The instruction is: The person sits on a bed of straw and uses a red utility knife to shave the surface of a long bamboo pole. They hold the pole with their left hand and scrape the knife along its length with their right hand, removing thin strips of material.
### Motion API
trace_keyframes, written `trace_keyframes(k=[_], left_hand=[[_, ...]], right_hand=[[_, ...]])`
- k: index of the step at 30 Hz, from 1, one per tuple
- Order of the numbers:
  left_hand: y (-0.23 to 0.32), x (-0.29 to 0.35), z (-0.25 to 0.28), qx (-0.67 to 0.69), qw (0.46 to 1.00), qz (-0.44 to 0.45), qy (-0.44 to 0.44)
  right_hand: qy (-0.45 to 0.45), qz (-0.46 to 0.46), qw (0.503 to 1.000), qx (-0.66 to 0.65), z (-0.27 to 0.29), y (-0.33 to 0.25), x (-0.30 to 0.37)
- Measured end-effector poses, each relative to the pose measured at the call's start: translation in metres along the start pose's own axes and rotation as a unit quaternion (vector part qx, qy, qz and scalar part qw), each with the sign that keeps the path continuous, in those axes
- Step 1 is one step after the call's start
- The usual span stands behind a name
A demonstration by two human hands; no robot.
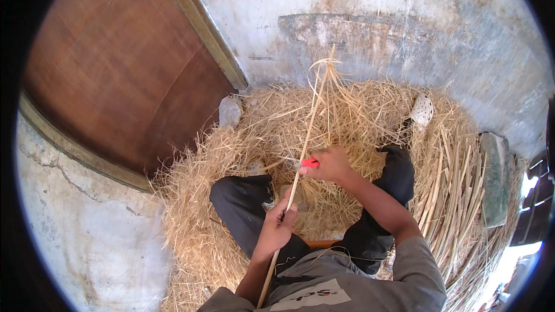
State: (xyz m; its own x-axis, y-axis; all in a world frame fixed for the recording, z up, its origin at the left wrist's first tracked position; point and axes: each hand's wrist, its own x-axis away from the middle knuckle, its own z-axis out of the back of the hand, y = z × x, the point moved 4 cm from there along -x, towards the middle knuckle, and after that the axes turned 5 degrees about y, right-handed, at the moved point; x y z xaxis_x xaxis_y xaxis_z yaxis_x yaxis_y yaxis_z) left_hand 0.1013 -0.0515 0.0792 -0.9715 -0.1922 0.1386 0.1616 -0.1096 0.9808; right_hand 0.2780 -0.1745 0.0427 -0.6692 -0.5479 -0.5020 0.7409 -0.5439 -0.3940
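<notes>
A long pale cane strip (310, 130) slants away from beside my body toward the far wall. My left hand (276, 228) is closed around it just above my lap. Farther up the strip, my right hand (330, 164) grips a red-handled knife (310, 163). The knife's blade points left and meets the strip. At the far end, thin curled shavings (328, 74) fan out and droop. The exact contact between blade and strip is too small to make out.
Loose straw-like shavings (202, 237) cover the floor around my bent legs. Long split canes (451, 179) lie at the right, beside a greenish slab (495, 179). A white perforated shoe (422, 111) and a pale stone (230, 111) sit near the wall (393, 23). A brown door (127, 63) stands left.
</notes>
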Motion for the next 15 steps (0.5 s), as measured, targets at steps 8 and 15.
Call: trace_keyframes(k=[8,15], left_hand=[[-0.014,0.011,0.006,-0.146,0.986,-0.081,0.029],[0.021,0.013,0.009,-0.381,0.916,-0.102,0.067]], right_hand=[[0.005,-0.047,0.999,-0.016,-0.015,0.006,0.007],[0.052,-0.021,0.998,-0.023,-0.016,0.018,-0.009]])
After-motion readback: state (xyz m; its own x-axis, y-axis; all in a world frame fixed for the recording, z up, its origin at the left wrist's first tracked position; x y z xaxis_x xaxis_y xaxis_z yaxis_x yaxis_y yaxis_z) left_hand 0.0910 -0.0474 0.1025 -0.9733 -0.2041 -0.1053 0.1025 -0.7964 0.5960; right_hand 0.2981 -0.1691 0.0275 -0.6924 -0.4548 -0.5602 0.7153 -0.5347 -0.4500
